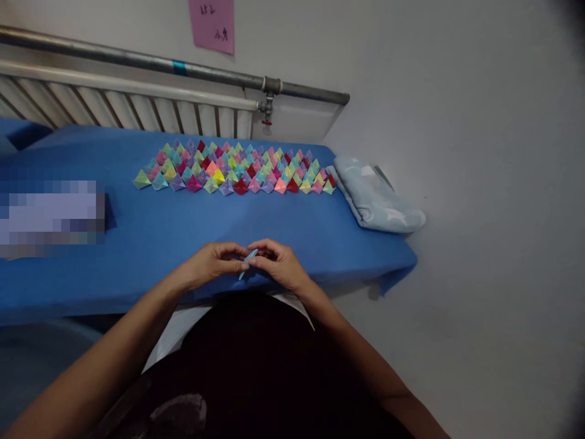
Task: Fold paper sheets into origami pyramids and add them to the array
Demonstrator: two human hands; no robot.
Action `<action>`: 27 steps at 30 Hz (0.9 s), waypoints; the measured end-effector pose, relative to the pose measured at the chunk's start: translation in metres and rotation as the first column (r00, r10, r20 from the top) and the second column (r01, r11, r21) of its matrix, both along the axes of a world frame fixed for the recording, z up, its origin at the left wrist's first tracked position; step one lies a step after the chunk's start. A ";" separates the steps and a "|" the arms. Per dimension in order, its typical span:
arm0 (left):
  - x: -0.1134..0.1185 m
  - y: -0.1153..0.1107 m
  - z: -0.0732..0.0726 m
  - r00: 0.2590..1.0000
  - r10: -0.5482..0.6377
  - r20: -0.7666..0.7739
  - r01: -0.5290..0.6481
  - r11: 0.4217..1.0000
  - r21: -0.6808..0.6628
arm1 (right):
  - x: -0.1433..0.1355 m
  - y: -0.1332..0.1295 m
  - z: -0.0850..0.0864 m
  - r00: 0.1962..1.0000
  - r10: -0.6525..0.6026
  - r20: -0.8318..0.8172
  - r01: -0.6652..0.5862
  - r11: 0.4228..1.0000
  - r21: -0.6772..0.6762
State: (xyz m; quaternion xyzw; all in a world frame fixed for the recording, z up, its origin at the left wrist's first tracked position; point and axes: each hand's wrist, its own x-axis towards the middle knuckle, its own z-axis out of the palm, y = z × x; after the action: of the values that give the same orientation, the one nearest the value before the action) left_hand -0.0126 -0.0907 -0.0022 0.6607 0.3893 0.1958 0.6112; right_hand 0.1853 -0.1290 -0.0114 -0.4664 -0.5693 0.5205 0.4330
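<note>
A small light-blue folded paper (248, 264) is held upright and tilted between my two hands, above the front part of the blue-covered table (183, 225). My left hand (218, 262) pinches it from the left, thumb and fingers closed on it. From the right, my right hand (277, 262) also has its thumb and fingers closed on the paper. Beyond the hands, several rows of folded paper pieces (232, 177) in pink, green, purple, red, yellow and blue stand close together along the table's back edge.
A folded pale blue cloth (377, 198) lies at the table's right end, beside the wall. Behind the table are a white radiator (137, 110) and a metal pipe (219, 75). A pink note (212, 24) hangs above. A blurred-out object (50, 213) is at the left.
</note>
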 end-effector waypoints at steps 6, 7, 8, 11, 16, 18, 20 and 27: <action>0.002 -0.005 0.001 0.994 0.108 0.025 -0.108 0.994 0.002 | -0.001 0.000 -0.002 0.998 -0.032 0.058 0.031 0.999 0.021; 0.003 -0.006 0.001 0.992 0.124 0.025 -0.125 0.992 0.020 | -0.003 0.000 -0.003 0.993 -0.061 0.102 0.057 0.998 0.041; 0.004 -0.007 0.000 0.990 0.142 0.024 -0.143 0.989 0.044 | -0.005 -0.001 -0.004 0.984 -0.096 0.148 0.086 0.994 0.066; 0.010 -0.012 -0.002 0.980 0.201 0.016 -0.201 0.970 0.134 | -0.012 -0.002 -0.009 0.935 -0.207 0.289 0.171 0.975 0.143; 0.019 -0.021 -0.006 0.950 0.304 -0.076 -0.271 0.919 0.285 | -0.019 -0.001 -0.012 0.880 -0.274 0.387 0.224 0.960 0.170; 0.022 -0.023 -0.010 0.926 0.362 -0.110 -0.288 0.862 0.417 | -0.020 -0.002 -0.011 0.879 -0.273 0.390 0.205 0.956 0.208; 0.025 -0.023 -0.014 0.902 0.420 -0.101 -0.290 0.762 0.579 | -0.020 -0.002 -0.010 0.873 -0.277 0.402 0.171 0.945 0.279; 0.031 -0.020 -0.023 0.892 0.451 -0.030 -0.280 0.604 0.746 | -0.022 -0.004 -0.010 0.849 -0.304 0.431 0.131 0.913 0.386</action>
State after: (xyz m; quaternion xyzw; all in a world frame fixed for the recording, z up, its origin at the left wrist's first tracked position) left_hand 0.0180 -0.1107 -0.0248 0.7697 0.4708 0.3817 0.2005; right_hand 0.1638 -0.1325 -0.0214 -0.5609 -0.6832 0.2272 0.4087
